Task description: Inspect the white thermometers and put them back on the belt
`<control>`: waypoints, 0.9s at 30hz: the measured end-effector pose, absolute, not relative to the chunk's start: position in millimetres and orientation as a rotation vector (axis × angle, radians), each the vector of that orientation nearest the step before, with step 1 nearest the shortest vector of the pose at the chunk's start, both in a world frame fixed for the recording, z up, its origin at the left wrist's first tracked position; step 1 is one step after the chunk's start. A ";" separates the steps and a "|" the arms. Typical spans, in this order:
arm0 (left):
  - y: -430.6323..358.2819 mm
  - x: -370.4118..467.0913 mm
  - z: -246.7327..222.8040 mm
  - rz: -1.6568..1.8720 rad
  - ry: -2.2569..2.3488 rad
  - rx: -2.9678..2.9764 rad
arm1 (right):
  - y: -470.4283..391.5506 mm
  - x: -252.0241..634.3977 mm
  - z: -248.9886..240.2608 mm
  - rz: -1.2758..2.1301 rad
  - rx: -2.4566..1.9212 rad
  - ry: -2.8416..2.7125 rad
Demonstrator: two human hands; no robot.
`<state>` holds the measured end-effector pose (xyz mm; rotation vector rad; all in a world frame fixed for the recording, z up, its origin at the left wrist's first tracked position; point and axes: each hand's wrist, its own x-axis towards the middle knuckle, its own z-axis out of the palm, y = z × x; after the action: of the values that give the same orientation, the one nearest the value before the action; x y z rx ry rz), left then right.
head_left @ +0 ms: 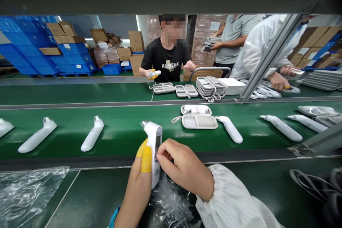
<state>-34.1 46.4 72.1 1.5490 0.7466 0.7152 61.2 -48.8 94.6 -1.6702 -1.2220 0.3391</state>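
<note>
My left hand (141, 164), with yellow finger cots on its thumb and a finger, holds a white ear thermometer (154, 139) upright, its tip pointing up and to the left. The thermometer's screen and buttons face right. My right hand (181, 164) is bent in a pinch, its fingertips at the front of the thermometer just below the screen. Whatever lies between those fingertips is too small or hidden to name. Crumpled clear plastic (173, 203) lies beneath both hands.
Beyond my hands, a green conveyor (120, 142) carries white thermometers (91, 133) and an open grey case (200, 122). Clear film (29, 192) lies at left, dark cables (315, 185) at right. A metal post (269, 57) slants up on the right. Co-workers stand opposite.
</note>
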 end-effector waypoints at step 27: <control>246.8 -9.0 48.0 0.554 1.560 2.252 | -61.5 66.4 68.3 0.679 -1.903 -1.677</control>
<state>-9.0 246.8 48.0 2.2515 1.5599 0.5537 66.4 -61.5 68.3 -1.9027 -1.6771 0.6795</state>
